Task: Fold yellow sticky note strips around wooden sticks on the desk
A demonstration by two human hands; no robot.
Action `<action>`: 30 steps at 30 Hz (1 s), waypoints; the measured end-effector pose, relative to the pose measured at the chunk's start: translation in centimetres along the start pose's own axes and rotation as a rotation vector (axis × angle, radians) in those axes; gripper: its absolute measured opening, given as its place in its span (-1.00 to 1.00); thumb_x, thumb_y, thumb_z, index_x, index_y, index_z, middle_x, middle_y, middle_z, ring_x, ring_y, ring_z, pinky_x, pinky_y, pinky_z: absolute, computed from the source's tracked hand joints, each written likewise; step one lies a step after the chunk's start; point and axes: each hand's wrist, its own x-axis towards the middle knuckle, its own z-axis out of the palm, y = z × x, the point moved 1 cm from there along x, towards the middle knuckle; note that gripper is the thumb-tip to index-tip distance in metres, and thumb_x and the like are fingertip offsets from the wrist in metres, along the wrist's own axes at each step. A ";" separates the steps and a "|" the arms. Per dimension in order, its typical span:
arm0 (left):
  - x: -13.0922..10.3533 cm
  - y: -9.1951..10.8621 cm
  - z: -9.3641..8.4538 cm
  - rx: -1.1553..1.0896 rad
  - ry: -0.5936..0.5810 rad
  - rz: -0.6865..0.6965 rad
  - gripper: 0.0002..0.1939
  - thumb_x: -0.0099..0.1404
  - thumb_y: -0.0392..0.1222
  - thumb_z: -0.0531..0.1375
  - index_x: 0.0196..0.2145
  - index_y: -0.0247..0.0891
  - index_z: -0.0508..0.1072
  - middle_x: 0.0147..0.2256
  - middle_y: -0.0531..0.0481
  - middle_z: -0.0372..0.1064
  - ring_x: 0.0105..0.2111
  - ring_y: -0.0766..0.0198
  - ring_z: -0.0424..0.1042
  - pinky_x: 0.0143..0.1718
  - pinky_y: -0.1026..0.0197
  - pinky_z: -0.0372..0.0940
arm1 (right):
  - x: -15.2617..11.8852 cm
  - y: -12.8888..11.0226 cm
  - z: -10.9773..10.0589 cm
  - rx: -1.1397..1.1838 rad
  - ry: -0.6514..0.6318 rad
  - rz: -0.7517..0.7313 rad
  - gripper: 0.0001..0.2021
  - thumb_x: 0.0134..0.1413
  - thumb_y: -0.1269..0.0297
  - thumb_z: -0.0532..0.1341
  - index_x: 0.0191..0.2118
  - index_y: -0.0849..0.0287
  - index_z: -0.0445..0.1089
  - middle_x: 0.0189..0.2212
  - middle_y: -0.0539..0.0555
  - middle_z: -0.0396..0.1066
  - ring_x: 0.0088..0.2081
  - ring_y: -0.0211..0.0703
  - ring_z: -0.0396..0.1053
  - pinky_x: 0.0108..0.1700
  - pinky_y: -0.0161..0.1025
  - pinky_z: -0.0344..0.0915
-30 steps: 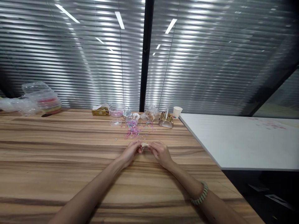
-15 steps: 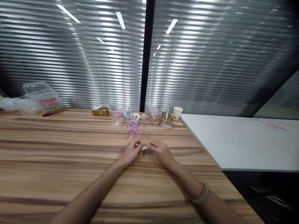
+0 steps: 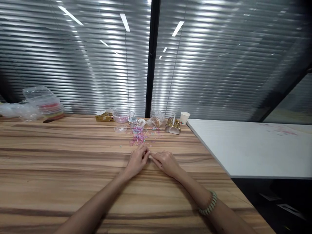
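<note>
Over the striped wooden table (image 3: 73, 182), my left hand (image 3: 138, 160) is closed, thumb and fingers pinched on a small pale piece (image 3: 150, 157). My right hand (image 3: 166, 162) meets it from the right, its fingers pressed together on the same piece. The piece is mostly hidden by the fingertips, and its shape is too small to tell. Just beyond the hands lies a loose pile of small pink, purple and blue pieces (image 3: 138, 137), with a clear container of similar pieces (image 3: 137, 127) behind it.
Along the back stand a gold box (image 3: 104, 117), a clear tub (image 3: 121, 117), crumpled plastic (image 3: 156, 119), a gold tissue pack (image 3: 173, 126) and a paper cup (image 3: 184, 117). A clear lid (image 3: 120, 129) lies flat. Stacked plastic containers (image 3: 50, 105) are far left; a white table (image 3: 255, 149) adjoins at right.
The fingertips have drawn closer together, and less of the pale piece shows between them. My right hand has shifted slightly down. The view has moved a little.
</note>
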 end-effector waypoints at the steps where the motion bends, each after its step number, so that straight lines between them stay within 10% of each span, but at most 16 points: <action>1: 0.0 -0.1 0.1 -0.026 -0.001 -0.013 -0.81 0.23 -0.19 0.00 -0.48 -0.26 0.32 -0.45 0.00 0.25 -0.44 0.28 0.25 -0.42 0.24 0.15 | 0.0 -0.1 -0.1 0.001 -0.009 0.012 -0.77 0.19 0.32 -0.02 -0.28 0.16 0.38 -0.47 0.06 0.44 -0.46 -0.25 0.35 -0.37 -0.35 0.09; 22: 0.5 -0.3 0.4 -0.669 -0.019 -0.414 -0.63 0.16 0.05 0.08 -0.32 -0.33 0.44 -0.46 -0.04 0.45 -0.47 0.21 0.44 -0.31 0.15 0.32 | -0.1 -0.1 -0.1 0.132 0.040 0.136 -0.75 0.19 0.32 -0.01 -0.14 0.13 0.37 -0.26 0.10 0.45 -0.28 -0.17 0.39 -0.26 -0.32 0.22; 30: 0.5 -0.9 1.0 -0.816 -0.030 -0.354 -0.64 0.14 0.05 0.11 -0.31 -0.31 0.46 -0.28 -0.09 0.41 -0.25 0.17 0.39 -0.19 0.10 0.31 | -0.2 0.4 0.4 0.212 0.158 0.250 -0.77 0.18 0.30 0.01 -0.17 0.14 0.39 -0.25 0.10 0.45 -0.26 -0.15 0.40 -0.21 -0.28 0.26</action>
